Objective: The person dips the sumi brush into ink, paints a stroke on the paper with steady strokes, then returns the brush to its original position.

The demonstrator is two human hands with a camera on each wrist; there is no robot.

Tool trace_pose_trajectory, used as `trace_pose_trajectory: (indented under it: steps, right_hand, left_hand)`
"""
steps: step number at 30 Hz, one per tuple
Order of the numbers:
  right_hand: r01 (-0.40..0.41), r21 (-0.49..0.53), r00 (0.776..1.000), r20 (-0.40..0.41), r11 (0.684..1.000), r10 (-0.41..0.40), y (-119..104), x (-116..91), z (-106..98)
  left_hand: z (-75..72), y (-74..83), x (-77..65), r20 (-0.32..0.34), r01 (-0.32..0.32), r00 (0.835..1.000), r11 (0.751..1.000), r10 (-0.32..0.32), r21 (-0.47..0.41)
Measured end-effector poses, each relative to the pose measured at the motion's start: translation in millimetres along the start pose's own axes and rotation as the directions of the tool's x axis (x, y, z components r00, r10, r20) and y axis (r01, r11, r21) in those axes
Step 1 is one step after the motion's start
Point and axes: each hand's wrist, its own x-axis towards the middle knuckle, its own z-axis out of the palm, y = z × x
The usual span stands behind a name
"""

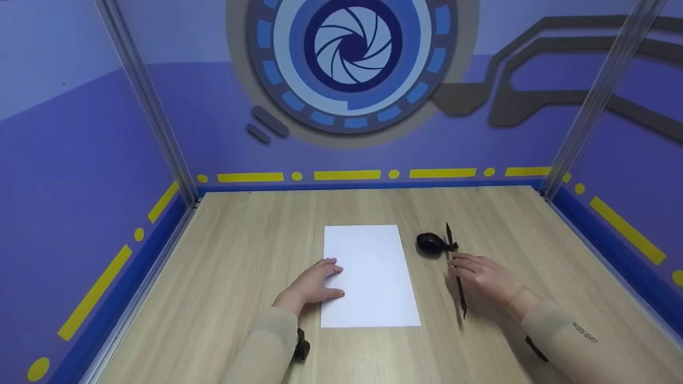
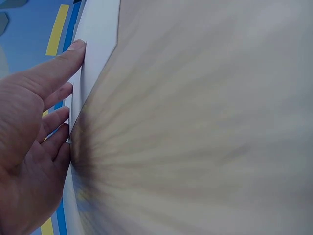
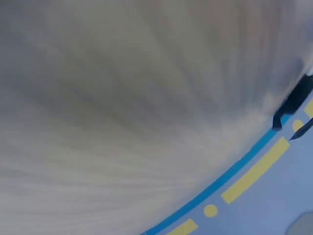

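A white sheet of paper (image 1: 368, 277) lies on the wooden table. My left hand (image 1: 315, 282) rests at its left edge, thumb and fingers extended onto the sheet. In the left wrist view the left hand (image 2: 39, 117) has its fingers apart, with the thumb over the paper (image 2: 100, 44). On the right, my right hand (image 1: 485, 274) holds a thin dark brush (image 1: 461, 293) by its middle, thumb hidden. The brush's pointed end is away from me, beside a round black object (image 1: 428, 244) with a narrow neck. The right wrist view shows the brush tip (image 3: 302, 130) but no hand.
The wooden table (image 1: 240, 240) is enclosed by blue-purple panels (image 1: 203, 117) with yellow markings. Metal posts (image 1: 155, 106) stand at the back corners. Dark straps show at both wrists.
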Motion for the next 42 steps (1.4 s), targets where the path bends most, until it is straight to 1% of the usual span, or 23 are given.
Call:
trace_pose_trajectory:
  steps: [3,5,7,9,11,13,14,15,17,18,20,22,24,26,29,31,33,34,36,38,39,41,42]
  right_hand:
    - [0.007,0.001,0.994,-0.108,1.0,-0.007,5.5,3.8,-0.2]
    - [-0.003,0.01,0.983,-0.182,1.0,0.004,8.8,8.2,-0.8]
    - [-0.034,0.02,0.969,-0.244,0.999,0.038,10.9,13.4,-3.1]
    - [-0.087,0.05,0.95,-0.295,0.995,0.098,12.1,18.8,-7.0]
    - [-0.164,0.111,0.926,-0.326,0.98,0.192,12.0,23.2,-11.8]
    - [-0.257,0.168,0.891,-0.341,0.952,0.3,11.7,25.9,-15.8]
    - [-0.303,0.198,0.867,-0.35,0.932,0.356,11.5,27.3,-17.6]
    - [-0.348,0.234,0.839,-0.355,0.908,0.413,11.1,29.0,-19.5]
    - [-0.436,0.292,0.771,-0.367,0.851,0.52,10.0,32.6,-22.9]
    - [-0.476,0.323,0.731,-0.373,0.818,0.572,9.5,34.4,-24.0]
    - [-0.547,0.388,0.642,-0.375,0.742,0.669,8.3,38.6,-26.5]
    - [-0.609,0.45,0.548,-0.357,0.653,0.756,6.7,42.5,-28.3]
    - [-0.642,0.512,0.467,-0.33,0.571,0.82,6.1,45.9,-29.5]
    - [-0.657,0.58,0.389,-0.286,0.482,0.876,6.0,49.3,-30.8]
    - [-0.666,0.666,0.267,-0.208,0.336,0.941,7.6,53.2,-31.3]
    - [-0.651,0.728,0.178,-0.133,0.218,0.975,10.1,54.2,-30.7]
    - [-0.639,0.76,0.101,-0.066,0.116,0.993,12.7,53.9,-29.3]
    - [-0.626,0.777,0.07,-0.037,0.073,0.997,14.1,53.3,-28.4]
    - [-0.59,0.808,0.017,0.013,0.0,1.0,16.1,52.3,-27.5]
    - [-0.573,0.818,-0.027,0.049,-0.056,0.998,15.6,52.8,-29.0]
    - [-0.563,0.823,-0.046,0.067,-0.081,0.997,14.9,53.4,-30.1]
    - [-0.545,0.83,-0.073,0.094,-0.118,0.993,13.0,55.2,-32.5]
    - [-0.539,0.832,-0.083,0.106,-0.134,0.991,12.1,55.7,-32.7]
  left_hand:
    - [1.1,0.0,-0.3,-0.001,0.001,1.0,1.0,-0.001,0.001]
    - [1.4,0.1,-0.4,-0.001,0.003,1.0,1.0,-0.003,0.003]
    - [1.4,0.1,-0.2,-0.004,0.003,1.0,1.0,-0.003,0.007]
    - [1.0,0.4,-0.2,-0.005,0.002,1.0,1.0,-0.002,0.01]
    - [0.4,0.6,-0.2,-0.005,-0.001,1.0,1.0,0.001,0.013]
    - [0.0,0.7,-0.5,-0.003,-0.005,1.0,1.0,0.005,0.013]
    - [-0.1,0.5,-0.6,-0.002,-0.006,1.0,1.0,0.006,0.014]
    - [-0.1,0.3,-0.6,-0.002,-0.008,1.0,1.0,0.009,0.013]
    - [-0.1,0.1,-0.7,-0.001,-0.012,1.0,1.0,0.012,0.014]
    - [0.0,-0.1,-0.7,0.0,-0.013,1.0,1.0,0.013,0.016]
    - [0.5,-0.7,-0.5,0.0,-0.011,1.0,1.0,0.012,0.018]
    - [0.8,-0.8,-0.4,0.0,-0.004,1.0,1.0,0.004,0.016]
    - [0.9,-0.7,-0.2,0.0,0.003,1.0,1.0,-0.003,0.009]
    - [0.6,0.0,-0.2,0.001,0.013,1.0,1.0,-0.013,0.001]
    - [0.3,0.5,0.4,0.002,0.013,1.0,1.0,-0.013,0.003]
    - [0.4,0.6,0.6,0.004,0.013,1.0,1.0,-0.013,0.008]
    - [0.7,0.4,1.2,0.005,0.015,1.0,1.0,-0.015,0.017]
    - [1.0,0.3,1.4,0.003,0.012,1.0,1.0,-0.012,0.022]
    - [1.2,0.1,1.4,0.003,0.012,1.0,1.0,-0.012,0.027]
    - [1.2,0.2,1.4,0.002,0.009,1.0,0.999,-0.009,0.032]
    - [1.1,0.3,1.2,0.002,0.007,1.0,0.999,-0.007,0.034]
    - [0.9,0.4,0.9,0.004,0.011,1.0,0.999,-0.011,0.031]
    - [0.9,0.5,0.6,0.003,0.01,1.0,1.0,-0.01,0.028]
